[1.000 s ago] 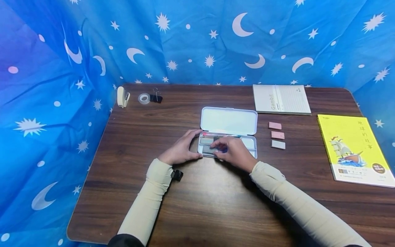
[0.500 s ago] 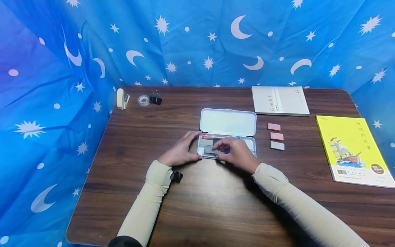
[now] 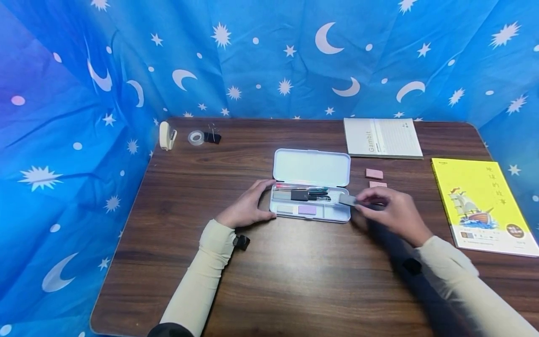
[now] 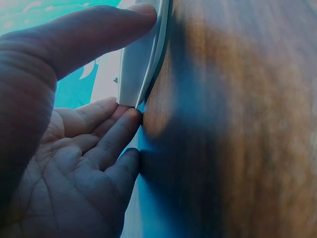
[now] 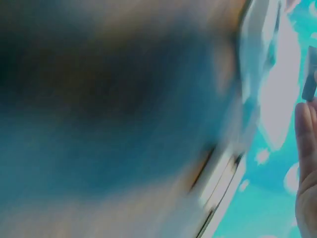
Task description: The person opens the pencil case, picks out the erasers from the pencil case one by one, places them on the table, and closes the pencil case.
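My left hand (image 3: pixel 248 204) grips the left end of an open white pencil case (image 3: pixel 337 215). In the left wrist view its thumb lies along the case (image 4: pixel 141 64) and the fingertips meet its corner. Just past the case's right end, my right hand (image 3: pixel 393 213) pinches a grey eraser (image 3: pixel 347 200) between thumb and fingers. That eraser (image 5: pixel 310 74) shows at the edge of the right wrist view. In the case's front compartment lie a white eraser (image 3: pixel 285 209) and a purple eraser (image 3: pixel 307 209). Pens (image 3: pixel 320 191) and a black-sleeved eraser (image 3: pixel 299 195) fill the rear one.
Two pink erasers (image 3: pixel 374 174) show behind my right hand. Farther right are a Gambit notebook (image 3: pixel 383 137) and a yellow book (image 3: pixel 480 201). A stapler (image 3: pixel 167 135), a tape roll (image 3: pixel 196 137) and a black binder clip (image 3: pixel 213 137) sit at the back left.
My right hand has lifted the grey eraser out of the front compartment and moved right with it, uncovering the purple eraser and the pens. My left hand has stayed on the case.
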{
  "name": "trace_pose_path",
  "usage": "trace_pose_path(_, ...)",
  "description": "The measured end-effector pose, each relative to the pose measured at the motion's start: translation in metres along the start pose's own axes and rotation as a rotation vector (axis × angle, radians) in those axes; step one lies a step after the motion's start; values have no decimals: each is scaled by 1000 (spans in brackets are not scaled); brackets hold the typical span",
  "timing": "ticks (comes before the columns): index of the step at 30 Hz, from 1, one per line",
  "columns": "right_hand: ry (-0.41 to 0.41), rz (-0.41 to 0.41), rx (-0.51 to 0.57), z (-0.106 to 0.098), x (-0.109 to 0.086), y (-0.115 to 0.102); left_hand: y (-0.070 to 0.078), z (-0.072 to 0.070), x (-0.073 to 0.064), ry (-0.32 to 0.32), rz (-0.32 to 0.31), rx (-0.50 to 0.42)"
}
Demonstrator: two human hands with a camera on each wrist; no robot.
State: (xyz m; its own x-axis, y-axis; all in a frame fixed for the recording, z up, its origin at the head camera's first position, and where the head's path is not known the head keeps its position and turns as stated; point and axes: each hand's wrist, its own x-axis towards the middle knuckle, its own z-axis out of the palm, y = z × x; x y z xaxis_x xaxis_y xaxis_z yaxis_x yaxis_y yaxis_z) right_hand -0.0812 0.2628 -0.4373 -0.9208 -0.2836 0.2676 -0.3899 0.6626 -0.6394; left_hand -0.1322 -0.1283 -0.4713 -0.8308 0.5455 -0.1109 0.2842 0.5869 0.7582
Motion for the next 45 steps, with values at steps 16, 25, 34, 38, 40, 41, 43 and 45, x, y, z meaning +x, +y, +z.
trace_pose_path(16,14,15,-170,-27,-53,66,3,-1,0,-18,-25,5)
trace_pose_path(25,6,17,-174,-29,-52,63,3,-1,0,-14,-23,7)
trace_pose_path(34,81,10,-92,-28,-34,39,2,0,0,-13,-20,4)
trace_pose_path(38,73,-114,-47,-9,-10,12,1,1,0,-9,-16,2)
trace_pose_path(40,45,-161,-20,4,4,-1,0,1,0,-7,-14,1)
trace_pose_path(41,26,-179,-5,12,12,-7,0,1,0,-6,-13,1)
trace_pose_path(43,-30,-196,12,28,26,-19,1,1,0,-6,-11,1)
trace_pose_path(45,-82,-217,16,44,39,-31,2,0,0,-5,-12,2)
